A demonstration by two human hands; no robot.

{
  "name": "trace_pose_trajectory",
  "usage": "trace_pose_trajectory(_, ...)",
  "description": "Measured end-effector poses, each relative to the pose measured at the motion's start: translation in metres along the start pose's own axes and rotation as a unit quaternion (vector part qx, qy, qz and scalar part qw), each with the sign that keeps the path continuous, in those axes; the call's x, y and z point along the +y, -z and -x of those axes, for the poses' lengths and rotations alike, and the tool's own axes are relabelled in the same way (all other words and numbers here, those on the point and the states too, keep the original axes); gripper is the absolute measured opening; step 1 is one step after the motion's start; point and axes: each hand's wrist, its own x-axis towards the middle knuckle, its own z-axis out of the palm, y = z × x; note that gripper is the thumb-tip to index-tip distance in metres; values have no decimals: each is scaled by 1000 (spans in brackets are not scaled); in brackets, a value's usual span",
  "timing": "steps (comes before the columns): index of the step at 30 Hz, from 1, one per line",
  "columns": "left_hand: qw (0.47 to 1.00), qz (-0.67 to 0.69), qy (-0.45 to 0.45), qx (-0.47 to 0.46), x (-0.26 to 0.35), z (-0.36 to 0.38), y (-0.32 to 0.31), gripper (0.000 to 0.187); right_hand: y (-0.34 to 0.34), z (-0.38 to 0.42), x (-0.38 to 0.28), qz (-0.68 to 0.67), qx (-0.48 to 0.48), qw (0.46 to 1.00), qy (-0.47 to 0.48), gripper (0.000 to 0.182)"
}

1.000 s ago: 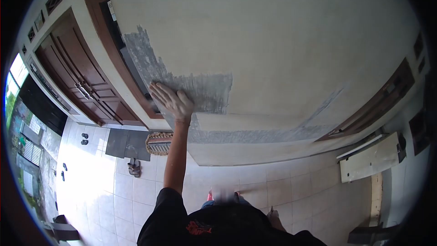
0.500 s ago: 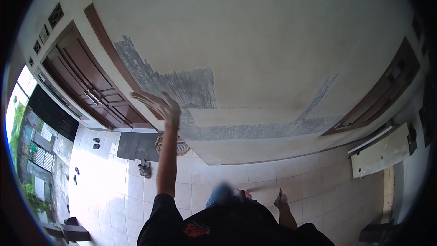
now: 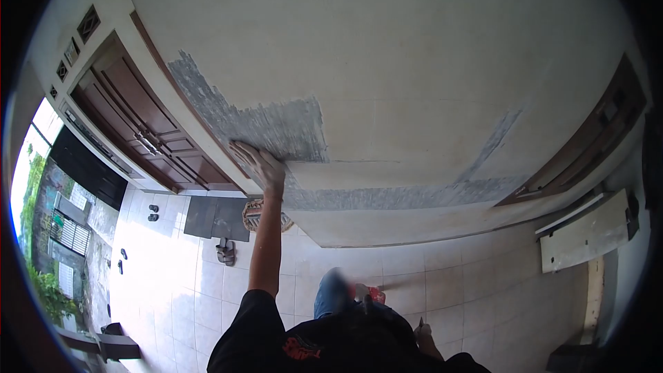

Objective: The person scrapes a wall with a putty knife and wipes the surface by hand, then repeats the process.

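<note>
My left hand lies flat against the pale wall, its fingers stretched out over the lower left of a rough grey patch. Nothing is held in it. Low at my right side, my right hand is closed around a small thin-bladed tool, which points up; its exact kind is too small to make out. More bare grey shows in a long band along the wall's lower part and in a slanting streak to the right.
A brown double door stands at left, another brown door at right. Sandals, a grey mat and a round woven mat lie on the tiles. A red object is by my legs. A pale board leans at right.
My left hand has come down from a raised position onto the wall, over the grey patch. My right hand has dropped lower, still with the tool. The view has shifted slightly.
</note>
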Motion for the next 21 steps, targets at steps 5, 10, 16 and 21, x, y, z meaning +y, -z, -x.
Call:
trace_pose_trajectory(5,999,23,15,-20,3,-7,17,75,-13,-27,-6,-105,-22,994,24,40)
trace_pose_trajectory(10,992,70,7,107,40,-83,51,70,-15,-50,-32,-153,-134,976,80,49)
trace_pose_trajectory(16,994,-23,-106,15,-7,-42,-3,65,-53,-52,-76,-113,-166,975,90,44)
trace_pose_trajectory(21,990,-13,25,-138,-78,106,0,68,-91,-50,-89,-54,-179,972,142,31)
